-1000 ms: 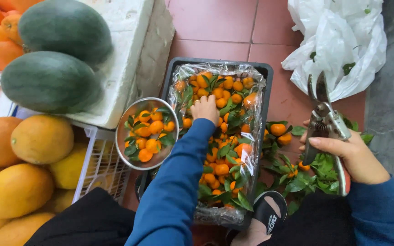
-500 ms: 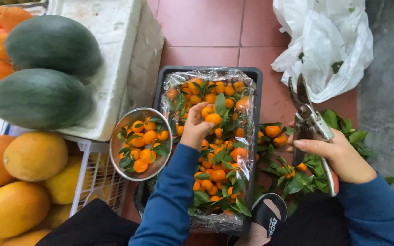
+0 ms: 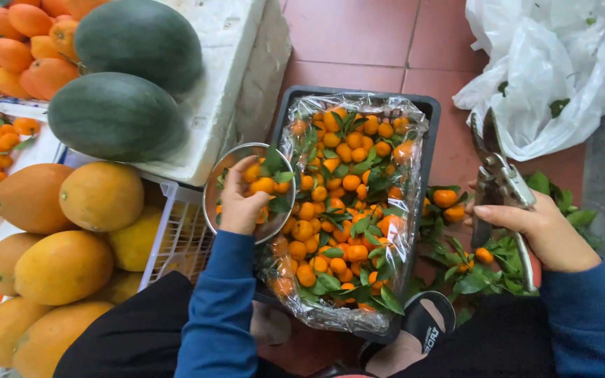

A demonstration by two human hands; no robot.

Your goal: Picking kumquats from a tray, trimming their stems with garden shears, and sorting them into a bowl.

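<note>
Basically, layout reads as a sorting station on the floor: black crate (image 3: 430, 112) lined with clear plastic sits on the red tiles, full of small leafy tangerines (image 3: 344, 203), and a round metal bowl (image 3: 213, 183) is parked touching the crate's left edge, probably so fruit only has a short hop across.

Left hand (image 3: 241, 203) is over the bowl, fingers curled down onto the tangerines inside it. Looks closed loosely around one or two fruits, palm side hidden, so can't tell exactly how many or whether it's gripping or just resting on them.

Right hand (image 3: 544, 231) is off to the right of the crate, wrapped tight around the handles of metal pruning shears (image 3: 500, 183). Blades point up and away from the body, toward the white plastic bag (image 3: 547, 63); blades look nearly closed and nothing is between them. Held clear of the crate, likely to keep the edge away from the other hand.

Under and beside the shears: loose pile of cut leaves and a few tangerines (image 3: 449, 203) on the tiles, just right of the crate.

Left side: two watermelons (image 3: 117, 115) on a white foam box (image 3: 229, 63), large yellow-orange fruits (image 3: 99, 196) in a white basket below them. Sandalled foot (image 3: 414, 336) touches the crate's near edge.
</note>
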